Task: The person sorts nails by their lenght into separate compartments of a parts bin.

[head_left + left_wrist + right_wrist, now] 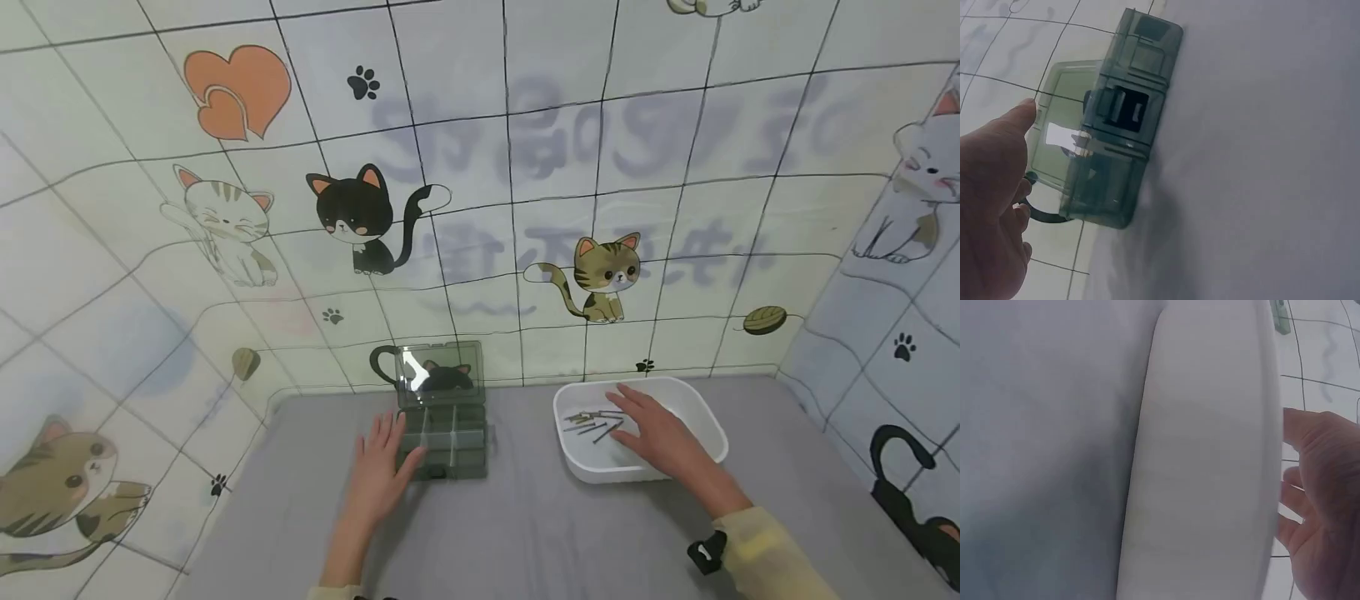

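A translucent green compartment box (470, 461) stands on the grey cloth with its clear lid (412, 398) raised against the wall. My left hand (378, 477) is at the box's left side, fingers straight and thumb spread over its near edge; whether it touches the box I cannot tell. In the left wrist view the black latch (1130, 109) shows on the front. To the right lies a white tray (622, 477) with several thin metal screws or nails (588, 423) at its left. My right hand (660, 433) reaches over them, thumb and fingers apart, fingertips hidden in the right wrist view.
Grey cloth (517, 533) covers the table, and it runs between the box and the tray. Behind and at both sides rise walls of white gridded sheet (480, 208) printed with cats.
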Available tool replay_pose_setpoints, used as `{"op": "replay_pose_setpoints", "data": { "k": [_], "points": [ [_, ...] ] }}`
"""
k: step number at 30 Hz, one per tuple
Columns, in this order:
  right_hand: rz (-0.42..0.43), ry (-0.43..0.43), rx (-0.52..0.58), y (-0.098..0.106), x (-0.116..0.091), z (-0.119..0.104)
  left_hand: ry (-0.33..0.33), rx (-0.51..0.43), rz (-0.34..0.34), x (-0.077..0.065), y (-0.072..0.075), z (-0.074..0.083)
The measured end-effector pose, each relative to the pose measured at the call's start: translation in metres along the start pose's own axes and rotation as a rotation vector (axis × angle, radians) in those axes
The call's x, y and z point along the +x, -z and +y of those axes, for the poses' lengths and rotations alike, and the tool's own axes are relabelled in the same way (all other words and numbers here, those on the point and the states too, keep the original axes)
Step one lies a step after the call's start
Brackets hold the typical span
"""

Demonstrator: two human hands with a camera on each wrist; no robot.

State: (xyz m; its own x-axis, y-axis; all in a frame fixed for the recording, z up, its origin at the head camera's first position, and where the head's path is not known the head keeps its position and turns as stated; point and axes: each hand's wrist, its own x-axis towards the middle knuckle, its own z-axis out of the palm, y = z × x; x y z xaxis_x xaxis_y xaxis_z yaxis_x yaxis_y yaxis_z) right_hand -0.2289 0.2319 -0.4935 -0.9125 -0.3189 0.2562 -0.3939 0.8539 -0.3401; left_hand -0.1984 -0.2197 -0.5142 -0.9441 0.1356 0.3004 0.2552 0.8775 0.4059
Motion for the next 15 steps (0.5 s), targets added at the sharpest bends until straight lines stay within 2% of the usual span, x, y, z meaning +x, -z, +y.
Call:
{"op": "replay_pose_setpoints", "data": {
  "k": [4, 9, 15],
  "points": [
    [-0.063, -0.029, 0.045, -0.007, 0.004, 0.003, 0.012, -0.084, 0.008, -0.009, -0.004, -0.011],
    [-0.144, -0.077, 0.052, -0.006, 0.006, 0.008, 0.059, -0.163, -0.038, -0.013, -0.011, -0.016],
    [-0.169, -0.085, 0.046, -0.007, 0.012, 0.016, 0.103, -0.284, -0.028, -0.014, -0.017, -0.017]
  ]
}}
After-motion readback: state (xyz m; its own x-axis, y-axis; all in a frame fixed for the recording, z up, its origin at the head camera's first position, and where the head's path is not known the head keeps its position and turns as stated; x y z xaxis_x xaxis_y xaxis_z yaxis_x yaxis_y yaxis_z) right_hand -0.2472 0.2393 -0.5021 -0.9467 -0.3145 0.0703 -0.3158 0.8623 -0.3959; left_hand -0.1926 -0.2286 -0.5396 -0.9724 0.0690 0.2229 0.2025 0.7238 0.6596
